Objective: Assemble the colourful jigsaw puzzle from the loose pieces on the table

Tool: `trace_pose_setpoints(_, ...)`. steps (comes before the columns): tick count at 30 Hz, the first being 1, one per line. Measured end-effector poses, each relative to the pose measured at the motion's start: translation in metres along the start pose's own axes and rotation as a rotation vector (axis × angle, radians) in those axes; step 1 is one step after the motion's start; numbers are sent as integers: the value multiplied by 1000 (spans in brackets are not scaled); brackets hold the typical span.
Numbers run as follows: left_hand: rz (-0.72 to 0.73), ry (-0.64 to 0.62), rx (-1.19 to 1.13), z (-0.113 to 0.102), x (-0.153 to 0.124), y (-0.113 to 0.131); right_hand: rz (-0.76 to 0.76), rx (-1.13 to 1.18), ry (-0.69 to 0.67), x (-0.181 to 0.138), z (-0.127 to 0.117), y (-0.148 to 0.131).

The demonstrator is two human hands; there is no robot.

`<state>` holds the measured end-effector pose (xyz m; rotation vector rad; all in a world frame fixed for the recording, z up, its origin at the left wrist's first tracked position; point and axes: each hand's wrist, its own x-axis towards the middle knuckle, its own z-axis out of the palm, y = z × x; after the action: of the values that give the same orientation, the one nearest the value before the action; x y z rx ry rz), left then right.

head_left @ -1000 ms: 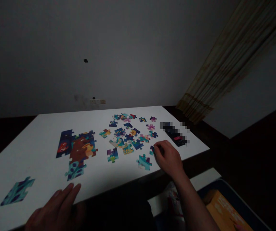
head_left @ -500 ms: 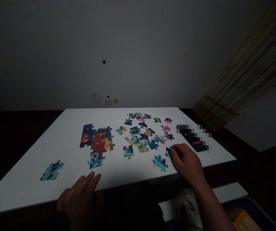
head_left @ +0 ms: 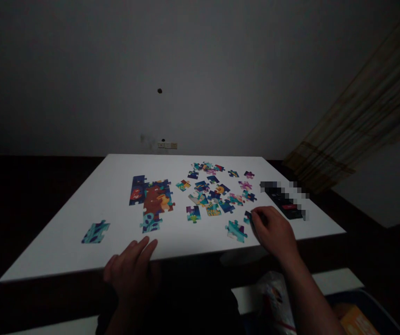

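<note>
– Where's the right hand [head_left: 273,230]?
– At the surface's [head_left: 77,204] four o'clock, fingers curled in at a small piece [head_left: 247,217]; it's dim, so I can't tell whether they grip it.
– And the left hand [head_left: 133,260]?
– At seven o'clock, fingers loosely extended over the near edge; the joined block [head_left: 155,200] lies at its one o'clock, a lone piece [head_left: 95,232] at its ten; loose pieces [head_left: 213,209] spread around the surface's two o'clock.
</note>
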<state>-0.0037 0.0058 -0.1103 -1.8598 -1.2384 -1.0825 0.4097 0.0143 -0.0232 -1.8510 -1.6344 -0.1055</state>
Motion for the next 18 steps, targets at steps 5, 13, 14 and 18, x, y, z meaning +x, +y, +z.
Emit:
trace_pose_setpoints(5,-37,-5,12,-3,6,7,7,2,-3,1,2,3)
trace_pose_setpoints(13,-101,4,-22,-6,10,15,-165,129,-8,24,-3,-36)
trace_pose_setpoints(14,-96,2,-22,-6,11,15,-261,154,-83,31,0,-49)
trace_pose_setpoints(18,-84,-19,-27,-9,12,16,-540,172,-344,69,30,-102)
